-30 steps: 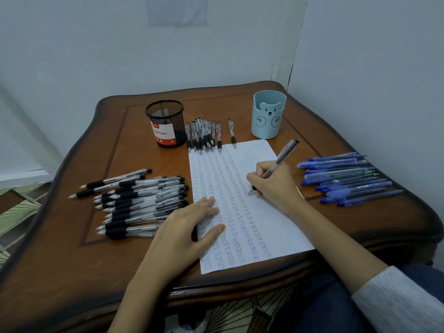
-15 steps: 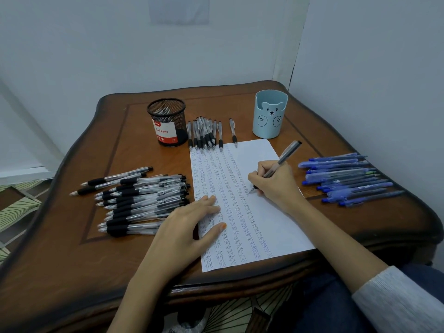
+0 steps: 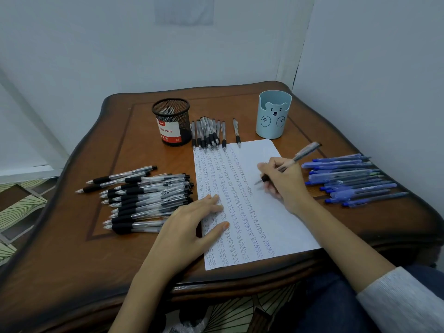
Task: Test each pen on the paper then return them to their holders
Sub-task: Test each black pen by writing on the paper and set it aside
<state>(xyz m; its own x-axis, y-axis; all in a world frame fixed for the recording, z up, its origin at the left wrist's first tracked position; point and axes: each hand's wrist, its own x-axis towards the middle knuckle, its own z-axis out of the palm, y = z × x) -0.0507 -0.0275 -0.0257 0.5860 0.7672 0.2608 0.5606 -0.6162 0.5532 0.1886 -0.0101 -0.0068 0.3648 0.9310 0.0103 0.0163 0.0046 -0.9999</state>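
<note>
A white paper (image 3: 269, 219) covered in columns of small written words lies on the wooden table (image 3: 120, 255). My right hand (image 3: 286, 181) grips a black-grip pen (image 3: 298, 157) with its tip on the paper's right part. My left hand (image 3: 192, 224) rests flat on the paper's left edge, fingers straight. A pile of black pens (image 3: 144, 198) lies at the left, a row of black pens (image 3: 209, 133) lies above the paper, and blue pens (image 3: 350, 179) lie at the right. A black mesh holder (image 3: 171, 121) and a light blue bear holder (image 3: 274, 114) stand at the back.
The table stands in a corner, with walls close behind and to the right. A patterned floor (image 3: 19, 207) shows at the left, past the table's curved edge. My legs are under the near edge at the lower right.
The pen tip has shifted slightly on the paper while my right hand writes. My left hand stays in place on the paper.
</note>
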